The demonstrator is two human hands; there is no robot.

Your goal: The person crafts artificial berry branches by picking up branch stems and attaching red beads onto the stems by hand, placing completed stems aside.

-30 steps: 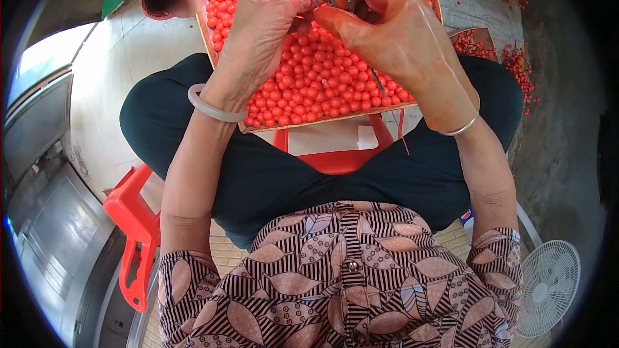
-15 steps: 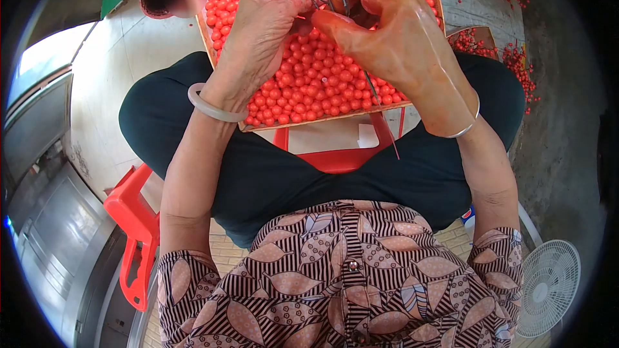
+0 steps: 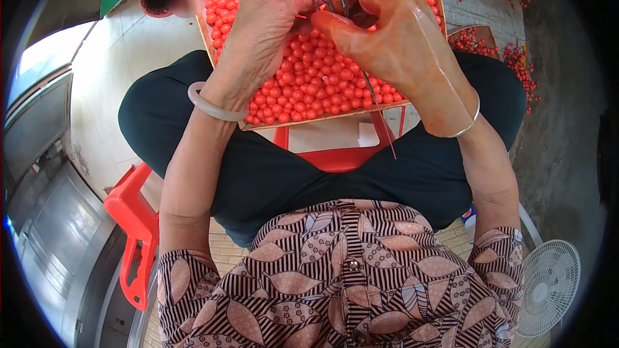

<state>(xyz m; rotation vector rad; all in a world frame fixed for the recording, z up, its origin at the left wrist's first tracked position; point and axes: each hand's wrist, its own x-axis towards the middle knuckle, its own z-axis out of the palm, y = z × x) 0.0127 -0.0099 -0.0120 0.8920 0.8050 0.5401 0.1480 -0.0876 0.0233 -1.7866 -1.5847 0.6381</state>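
A thin dark branch (image 3: 343, 1) with several forked twigs is held between both hands, over a shallow box (image 3: 329, 118) filled with small round red berries (image 3: 316, 71). My left hand (image 3: 267, 26), bare with a pale bangle at the wrist, is closed, its thumb and fingers pinched at the twigs. A small red bit shows by those fingertips; what it is, I cannot make out. My right hand (image 3: 403, 38), in a translucent stained glove, is closed around the branch. Below the glove hangs the branch's thin stem (image 3: 372, 90), with a reddish lower end.
Under the box stands a red plastic stool (image 3: 335, 161). Another red stool (image 3: 132, 203) is at the left. Red berry sprays (image 3: 519, 71) lie on the floor at the right, near a small box (image 3: 474, 40). A white fan (image 3: 548, 290) stands lower right.
The hanging stem end has shifted slightly up and to the left. Both hands hold almost the same position.
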